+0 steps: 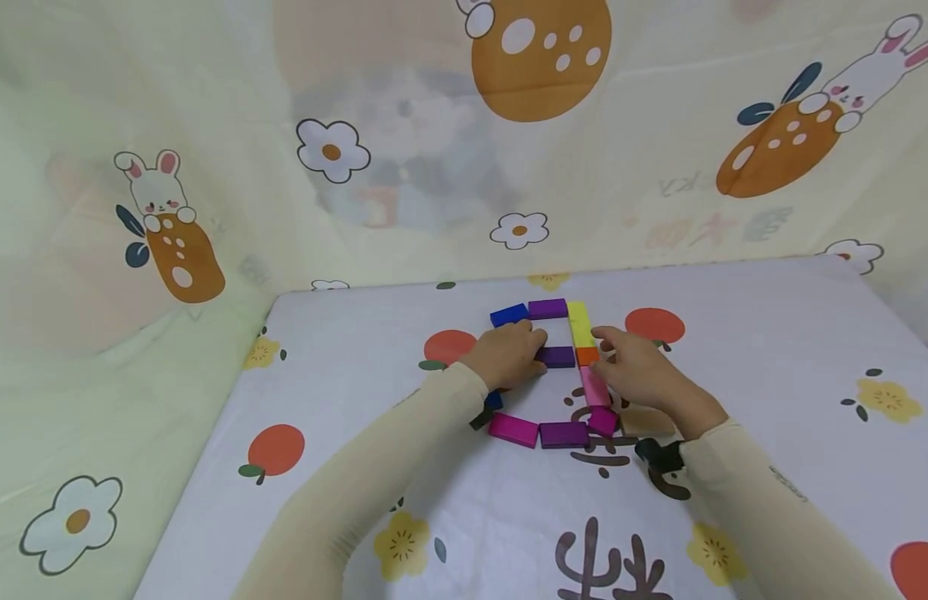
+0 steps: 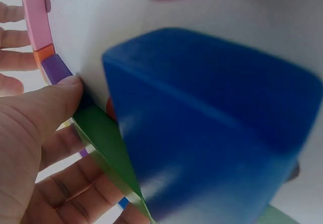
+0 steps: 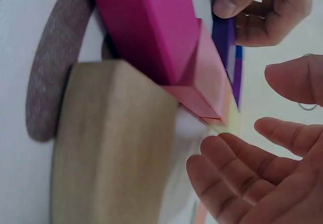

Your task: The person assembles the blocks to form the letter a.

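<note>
Coloured blocks form an outline on the tabletop, with a crossbar between its sides. My left hand (image 1: pixel 505 354) pinches the purple crossbar block (image 1: pixel 560 357), thumb on its near side and fingers behind. A green block (image 2: pixel 103 133) lines up with it under that hand. At the right side, my right hand (image 1: pixel 640 371) is beside an orange block (image 1: pixel 587 357), fingers loosely bent and holding nothing. The yellow block (image 1: pixel 579 321) lies beyond the orange one and the pink block (image 1: pixel 595 387) nearer. A blue block (image 2: pixel 202 118) looms close in the left wrist view.
Along the far edge are a blue block (image 1: pixel 509 315) and a purple block (image 1: pixel 547 309). The near edge has a hot-pink block (image 1: pixel 513 430), a violet block (image 1: pixel 564 435) and a magenta block (image 1: pixel 602 421). A bare wooden block (image 1: pixel 647 422) lies beside the magenta one.
</note>
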The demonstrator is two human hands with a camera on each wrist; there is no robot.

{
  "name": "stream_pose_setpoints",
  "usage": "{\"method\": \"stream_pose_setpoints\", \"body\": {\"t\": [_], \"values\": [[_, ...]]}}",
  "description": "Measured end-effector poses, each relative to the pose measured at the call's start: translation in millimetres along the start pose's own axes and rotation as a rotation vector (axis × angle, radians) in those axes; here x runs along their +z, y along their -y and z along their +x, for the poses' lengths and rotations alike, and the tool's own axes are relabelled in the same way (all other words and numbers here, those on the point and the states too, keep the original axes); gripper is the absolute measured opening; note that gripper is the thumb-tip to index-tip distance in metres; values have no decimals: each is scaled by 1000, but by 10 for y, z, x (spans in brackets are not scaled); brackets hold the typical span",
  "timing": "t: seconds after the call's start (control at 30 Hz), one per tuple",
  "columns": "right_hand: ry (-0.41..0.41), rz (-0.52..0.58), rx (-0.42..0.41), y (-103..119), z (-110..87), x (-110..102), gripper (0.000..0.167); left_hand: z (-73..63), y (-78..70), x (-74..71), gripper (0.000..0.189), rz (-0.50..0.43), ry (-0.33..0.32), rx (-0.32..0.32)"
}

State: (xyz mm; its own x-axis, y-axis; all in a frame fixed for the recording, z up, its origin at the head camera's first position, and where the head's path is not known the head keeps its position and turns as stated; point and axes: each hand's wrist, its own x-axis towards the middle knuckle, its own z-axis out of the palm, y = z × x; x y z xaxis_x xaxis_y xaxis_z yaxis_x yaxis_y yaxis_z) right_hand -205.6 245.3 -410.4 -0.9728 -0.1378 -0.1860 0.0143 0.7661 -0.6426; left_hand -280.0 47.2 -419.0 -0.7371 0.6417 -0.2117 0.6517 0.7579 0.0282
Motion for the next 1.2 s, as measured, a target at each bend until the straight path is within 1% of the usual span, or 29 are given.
{"method": "stream_pose_setpoints", "body": {"t": [0.1,0.43,0.67,0.87,1.1,1.2], "values": [[27,23,27,-20,29,29,63,1,-1,-2,44,-10,2,4],[51,38,60,15,21,21,65,15,8,-8,43,-7,11,7],[33,23,53,-2,-40,-6,62,23,17,14,43,-12,4,7],[18,-5,59,-17,-92,25,59,25,16,14,43,-17,4,-3],[6,-10,61,-27,-91,44,59,31,24,22,44,-25,5,-11],[-3,-16,57,-25,-103,46,59,-12,41,15,46,-42,-18,-4]]}}
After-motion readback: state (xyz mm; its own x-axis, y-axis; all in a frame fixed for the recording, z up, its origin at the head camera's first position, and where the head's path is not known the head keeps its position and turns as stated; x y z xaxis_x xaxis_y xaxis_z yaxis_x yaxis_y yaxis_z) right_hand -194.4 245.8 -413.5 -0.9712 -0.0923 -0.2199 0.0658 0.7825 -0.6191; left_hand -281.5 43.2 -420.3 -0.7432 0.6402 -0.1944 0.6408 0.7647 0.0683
